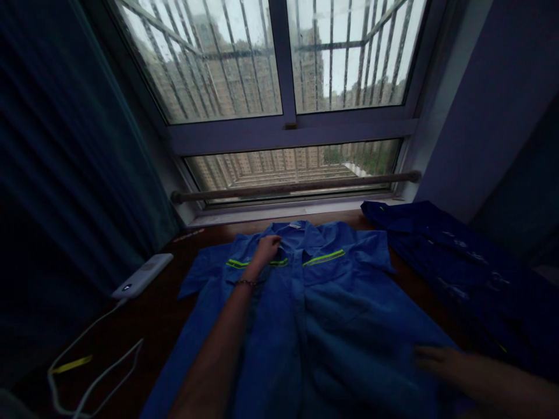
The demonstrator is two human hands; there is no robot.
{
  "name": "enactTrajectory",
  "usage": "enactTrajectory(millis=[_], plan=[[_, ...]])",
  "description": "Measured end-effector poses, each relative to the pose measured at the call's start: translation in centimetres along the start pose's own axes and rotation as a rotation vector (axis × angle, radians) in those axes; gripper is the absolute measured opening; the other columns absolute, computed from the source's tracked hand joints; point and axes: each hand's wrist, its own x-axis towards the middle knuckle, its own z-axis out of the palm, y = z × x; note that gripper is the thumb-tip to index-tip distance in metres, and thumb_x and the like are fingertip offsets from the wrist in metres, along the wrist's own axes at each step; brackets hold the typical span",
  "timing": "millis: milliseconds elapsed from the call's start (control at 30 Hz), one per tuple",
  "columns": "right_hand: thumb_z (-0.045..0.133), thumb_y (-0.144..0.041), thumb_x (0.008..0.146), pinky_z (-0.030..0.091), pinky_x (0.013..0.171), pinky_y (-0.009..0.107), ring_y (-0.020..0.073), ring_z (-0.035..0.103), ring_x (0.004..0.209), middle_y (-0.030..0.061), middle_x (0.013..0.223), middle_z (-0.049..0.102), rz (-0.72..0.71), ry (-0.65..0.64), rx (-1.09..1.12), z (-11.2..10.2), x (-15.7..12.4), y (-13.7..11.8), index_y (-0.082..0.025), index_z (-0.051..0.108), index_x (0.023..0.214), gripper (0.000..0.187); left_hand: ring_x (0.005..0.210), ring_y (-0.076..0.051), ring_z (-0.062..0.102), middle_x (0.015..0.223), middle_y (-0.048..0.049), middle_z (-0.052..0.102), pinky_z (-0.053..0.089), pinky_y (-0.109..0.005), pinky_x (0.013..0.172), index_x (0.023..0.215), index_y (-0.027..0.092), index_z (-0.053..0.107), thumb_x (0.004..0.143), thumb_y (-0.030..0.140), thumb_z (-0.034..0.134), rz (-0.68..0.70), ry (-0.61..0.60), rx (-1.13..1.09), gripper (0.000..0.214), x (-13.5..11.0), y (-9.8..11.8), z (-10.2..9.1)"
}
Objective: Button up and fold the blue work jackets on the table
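A blue short-sleeved work shirt lies spread front side up, its collar toward the window and yellow-green strips across the chest. My left hand is closed at the shirt's upper front, just below the collar, its fingers pinching the cloth there. A beaded bracelet circles that wrist. Over the shirt's lower right side is my right hand, smeared by motion and dim. Whether its fingers grip the cloth cannot be made out.
A darker blue garment with white lettering lies to the right. On the brown wooden surface at left are a white power bank, a white cable and a yellow strip. A curtain hangs left; a rail crosses the window.
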Motion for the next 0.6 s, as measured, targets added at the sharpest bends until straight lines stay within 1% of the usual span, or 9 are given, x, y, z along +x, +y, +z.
enactTrajectory(millis=[33, 100, 167, 200, 267, 333, 400, 500, 600], plan=[[0.060, -0.034, 0.063, 0.043, 0.083, 0.038, 0.0253, 0.053, 0.099, 0.0009, 0.113, 0.055, -0.023, -0.060, 0.079, -2.3, 1.5, -1.0, -0.037, 0.051, 0.112, 0.050, 0.099, -0.017, 0.050, 0.107, -0.0121, 0.057, 0.035, -0.028, 0.089, 0.104, 0.008, 0.054, 0.078, 0.011, 0.039, -0.030, 0.032, 0.032, 0.031, -0.3, -0.3, -0.3], [0.048, -0.039, 0.075, 0.042, 0.085, 0.033, 0.0207, 0.053, 0.096, 0.0044, 0.106, 0.058, -0.125, -0.096, 0.177, -6.1, 5.5, -3.5, -0.027, 0.056, 0.108, 0.037, 0.100, -0.021, 0.049, 0.106, -0.0152, 0.055, 0.035, -0.032, 0.088, 0.100, 0.006, 0.055, 0.075, 0.012, 0.043, -0.078, 0.039, 0.086, 0.028, -1.4, -0.4, -0.4], [0.041, -0.039, 0.080, 0.040, 0.085, 0.032, 0.0195, 0.053, 0.095, 0.0073, 0.104, 0.058, -0.184, 0.043, 0.208, -7.6, 10.4, -6.0, -0.019, 0.056, 0.107, 0.036, 0.095, -0.025, 0.052, 0.098, -0.0171, 0.057, 0.038, -0.035, 0.083, 0.091, 0.006, 0.057, 0.070, 0.017, 0.053, -0.131, 0.008, 0.138, 0.025, -2.7, -0.1, 0.3], [0.040, -0.038, 0.081, 0.039, 0.087, 0.032, 0.0196, 0.052, 0.096, 0.0086, 0.104, 0.057, -0.187, 0.136, 0.202, -7.3, 12.9, -7.2, -0.016, 0.055, 0.107, 0.037, 0.093, -0.026, 0.052, 0.095, -0.0176, 0.057, 0.039, -0.035, 0.081, 0.089, 0.006, 0.057, 0.067, 0.022, 0.057, -0.151, -0.018, 0.158, 0.027, -3.3, 0.0, 0.9], [0.038, -0.039, 0.082, 0.034, 0.092, 0.033, 0.0207, 0.046, 0.105, 0.0112, 0.114, 0.051, -0.202, 0.234, 0.172, -5.2, 17.5, -9.0, -0.013, 0.051, 0.111, 0.042, 0.097, -0.029, 0.050, 0.101, -0.0183, 0.054, 0.038, -0.036, 0.082, 0.096, 0.007, 0.055, 0.064, 0.034, 0.061, -0.165, -0.076, 0.198, 0.042, -4.3, 0.3, 2.4], [0.039, -0.045, 0.081, 0.025, 0.097, 0.040, 0.0262, 0.031, 0.118, 0.0134, 0.127, 0.039, -0.183, 0.258, 0.086, -2.4, 21.2, -10.2, -0.012, 0.042, 0.121, 0.052, 0.110, -0.031, 0.042, 0.117, -0.0188, 0.045, 0.033, -0.040, 0.088, 0.113, 0.012, 0.046, 0.068, 0.048, 0.054, -0.179, -0.116, 0.236, 0.058, -4.9, 0.2, 3.8], [0.035, -0.054, 0.079, 0.017, 0.096, 0.052, 0.0333, 0.019, 0.122, 0.0116, 0.135, 0.028, -0.110, 0.251, 0.001, -0.5, 23.9, -10.8, -0.017, 0.032, 0.129, 0.062, 0.120, -0.034, 0.027, 0.132, -0.0172, 0.030, 0.025, -0.046, 0.093, 0.126, 0.018, 0.032, 0.073, 0.056, 0.041, -0.202, -0.131, 0.260, 0.066, -4.9, -0.3, 5.0], [0.028, -0.062, 0.076, 0.007, 0.089, 0.063, 0.0402, 0.010, 0.122, 0.0066, 0.138, 0.021, -0.036, 0.220, -0.099, 0.2, 26.7, -10.3, -0.027, 0.025, 0.131, 0.065, 0.125, -0.035, 0.016, 0.138, -0.0146, 0.020, 0.017, -0.052, 0.095, 0.131, 0.021, 0.024, 0.074, 0.063, 0.028, -0.224, -0.127, 0.264, 0.071, -4.0, -0.9, 5.9], [0.025, -0.066, 0.075, 0.005, 0.088, 0.064, 0.0411, 0.010, 0.121, 0.0046, 0.138, 0.020, -0.031, 0.206, -0.141, -0.6, 28.8, -8.9, -0.030, 0.025, 0.131, 0.066, 0.125, -0.033, 0.017, 0.138, -0.0126, 0.020, 0.015, -0.051, 0.096, 0.131, 0.023, 0.026, 0.074, 0.065, 0.023, -0.214, -0.058, 0.286, 0.071, -2.5, -0.9, 6.4]])
